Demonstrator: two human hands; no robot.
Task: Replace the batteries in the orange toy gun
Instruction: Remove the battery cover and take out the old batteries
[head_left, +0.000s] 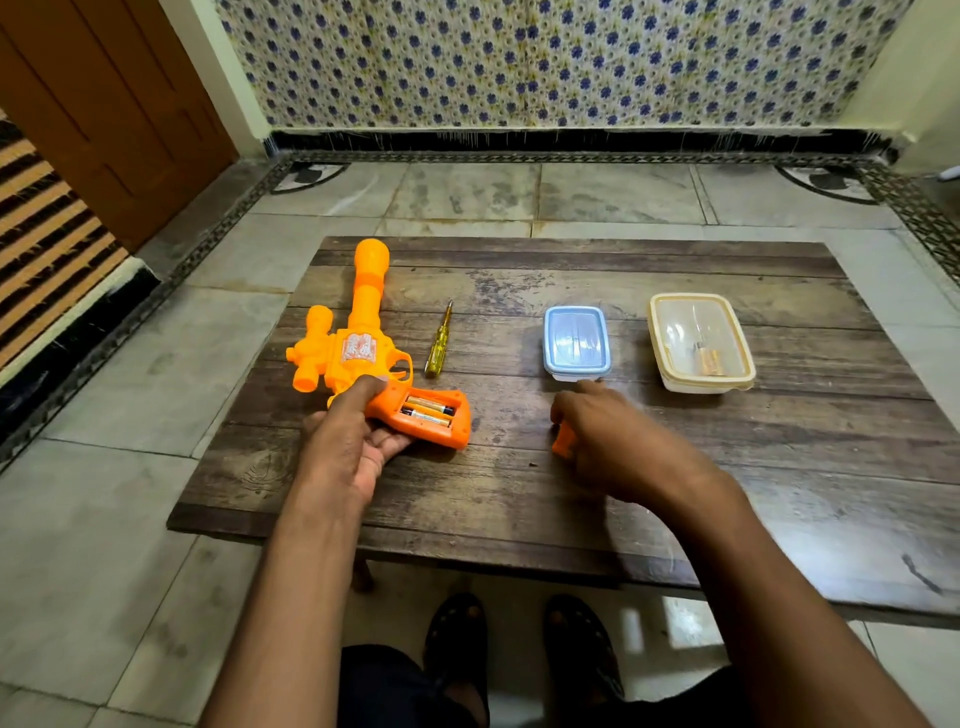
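The orange toy gun (358, 332) lies on the wooden table (675, 467), barrel pointing away from me. Its grip compartment is uncovered and two batteries (428, 410) sit inside it. My left hand (353, 441) grips the gun's handle, thumb resting near the trigger. My right hand (618, 436) is closed around a small orange piece (563, 440), which looks like the battery cover, low over the table's middle. A yellow-handled screwdriver (439, 343) lies just right of the gun.
A small box with a blue lid (576, 340) stands beyond my right hand. Farther right is a clear box with a cream rim (698, 340) holding small items. My feet in dark sandals (519, 649) show under the table's near edge.
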